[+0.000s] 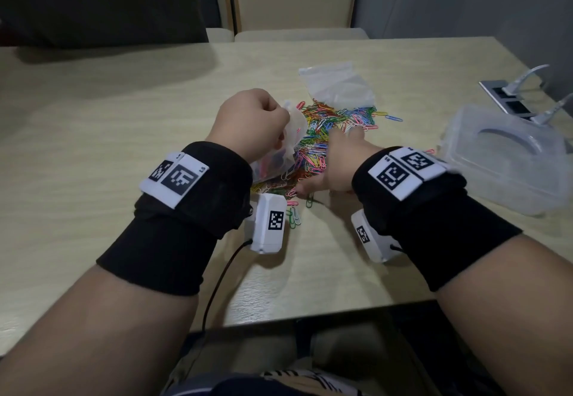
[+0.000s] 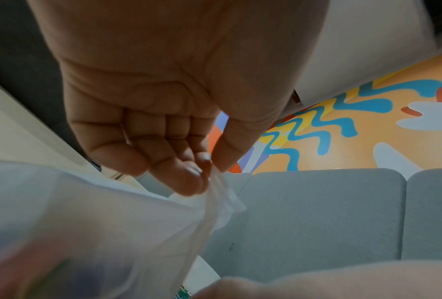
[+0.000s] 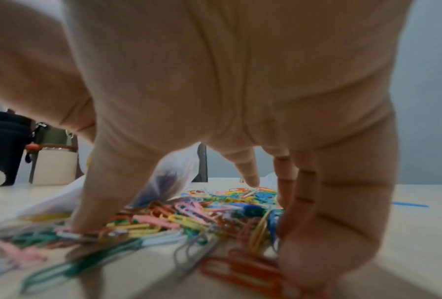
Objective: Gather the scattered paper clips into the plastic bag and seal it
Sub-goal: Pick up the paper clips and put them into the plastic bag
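Note:
A pile of coloured paper clips (image 1: 322, 135) (image 3: 189, 214) lies on the table's middle. My left hand (image 1: 251, 122) (image 2: 204, 168) pinches the upper edge of a clear plastic bag (image 1: 279, 153) (image 2: 112, 222) between thumb and fingers and holds it up at the pile's left side; some clips show inside it. My right hand (image 1: 338, 163) (image 3: 178, 202) is spread palm down over the pile, with its thumb and fingertips (image 3: 301, 269) touching clips on the table. It grips nothing that I can see.
A second clear bag (image 1: 338, 85) lies flat beyond the pile. A clear plastic box (image 1: 508, 159) sits at the right, with a socket panel and white plugs (image 1: 514, 94) behind it. The table's near edge (image 1: 310, 315) is close to my forearms.

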Demonstrator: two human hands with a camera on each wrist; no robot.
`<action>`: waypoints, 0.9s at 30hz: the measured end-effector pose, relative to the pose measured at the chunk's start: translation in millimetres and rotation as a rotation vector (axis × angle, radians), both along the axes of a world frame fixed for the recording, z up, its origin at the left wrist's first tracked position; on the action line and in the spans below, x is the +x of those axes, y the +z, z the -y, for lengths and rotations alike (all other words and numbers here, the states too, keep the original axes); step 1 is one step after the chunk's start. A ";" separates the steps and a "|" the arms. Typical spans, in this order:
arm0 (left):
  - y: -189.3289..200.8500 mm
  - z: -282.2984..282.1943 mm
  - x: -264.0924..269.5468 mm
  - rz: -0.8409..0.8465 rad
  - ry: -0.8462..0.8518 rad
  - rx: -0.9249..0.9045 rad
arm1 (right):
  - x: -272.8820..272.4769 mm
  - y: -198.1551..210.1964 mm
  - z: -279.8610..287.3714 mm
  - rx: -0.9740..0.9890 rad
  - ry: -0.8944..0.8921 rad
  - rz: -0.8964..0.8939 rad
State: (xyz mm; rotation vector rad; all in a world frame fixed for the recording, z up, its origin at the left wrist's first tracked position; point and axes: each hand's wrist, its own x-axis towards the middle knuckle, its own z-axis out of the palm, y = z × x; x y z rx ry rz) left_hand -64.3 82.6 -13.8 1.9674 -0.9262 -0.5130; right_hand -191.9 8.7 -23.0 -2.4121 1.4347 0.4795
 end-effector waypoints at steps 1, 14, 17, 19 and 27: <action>0.0 0.2 -0.1 0.001 -0.001 0.000 | 2.4 -3.6 -1.2 -0.006 0.024 -0.032; -1.7 -0.4 -3.3 0.007 0.004 0.015 | 12.4 -10.1 13.6 -0.132 0.228 0.029; -1.5 -2.3 -4.1 0.007 -0.010 0.016 | 10.4 -4.9 16.0 -0.134 0.234 0.025; -1.7 -3.4 -4.7 0.005 -0.015 0.015 | 7.7 -1.1 17.9 -0.129 0.211 0.038; -1.2 -2.9 -8.0 0.004 -0.029 0.031 | -11.7 10.1 21.7 0.065 -0.040 0.473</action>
